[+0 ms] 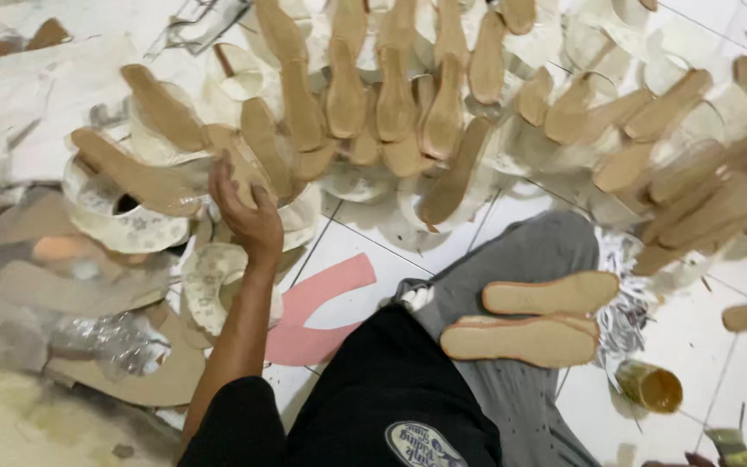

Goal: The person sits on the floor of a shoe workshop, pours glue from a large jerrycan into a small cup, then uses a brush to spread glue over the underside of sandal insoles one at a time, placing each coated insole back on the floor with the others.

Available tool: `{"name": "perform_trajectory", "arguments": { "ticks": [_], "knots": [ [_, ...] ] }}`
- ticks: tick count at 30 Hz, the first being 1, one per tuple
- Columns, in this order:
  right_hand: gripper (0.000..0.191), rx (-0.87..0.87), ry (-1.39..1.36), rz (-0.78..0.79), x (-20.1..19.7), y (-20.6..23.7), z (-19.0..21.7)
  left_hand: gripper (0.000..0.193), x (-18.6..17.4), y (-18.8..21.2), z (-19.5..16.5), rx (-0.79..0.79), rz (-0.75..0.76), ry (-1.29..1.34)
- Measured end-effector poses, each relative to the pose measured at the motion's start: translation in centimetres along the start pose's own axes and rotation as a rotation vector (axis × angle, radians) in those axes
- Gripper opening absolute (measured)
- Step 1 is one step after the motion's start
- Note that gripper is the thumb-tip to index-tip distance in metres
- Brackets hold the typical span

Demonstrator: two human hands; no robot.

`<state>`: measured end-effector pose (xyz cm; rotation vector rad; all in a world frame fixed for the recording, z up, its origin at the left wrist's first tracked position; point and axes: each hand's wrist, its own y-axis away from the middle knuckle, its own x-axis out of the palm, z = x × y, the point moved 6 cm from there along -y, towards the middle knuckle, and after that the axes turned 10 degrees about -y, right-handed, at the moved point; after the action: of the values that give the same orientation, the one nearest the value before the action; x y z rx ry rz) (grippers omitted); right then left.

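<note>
My left hand (248, 212) reaches forward to a tan shoe insole (237, 163) propped at the left of a wide fan of similar tan insoles (391, 95), and its fingers close around that insole's lower end. Two more tan insoles (533, 320) lie side by side on my grey trouser leg (520, 251). Only a sliver of what may be my right hand shows at the bottom right edge (709, 460); its fingers cannot be made out.
White patterned rolls of tape (123, 220) and cardboard scraps lie at the left. A pink curved cut-out (317, 303) rests on the white tiled floor. A small jar of yellowish glue (650, 387) stands at the lower right beside shredded trimmings (628, 303).
</note>
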<state>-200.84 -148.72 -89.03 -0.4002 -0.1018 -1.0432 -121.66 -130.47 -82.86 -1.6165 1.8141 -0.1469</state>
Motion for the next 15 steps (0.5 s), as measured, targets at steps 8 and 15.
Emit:
{"name": "perform_trajectory", "arguments": {
  "ticks": [8, 15],
  "knots": [
    [0.021, 0.066, -0.072, 0.084, -6.5, -1.3, -1.6, 0.041, 11.2, 15.8, -24.3, 0.554, 1.008, 0.416],
    [0.016, 0.042, 0.262, 0.123, -4.7, 1.0, 0.0, 0.041, 16.9, 24.5, -28.9, 0.816, 1.149, 0.246]
  ]
}}
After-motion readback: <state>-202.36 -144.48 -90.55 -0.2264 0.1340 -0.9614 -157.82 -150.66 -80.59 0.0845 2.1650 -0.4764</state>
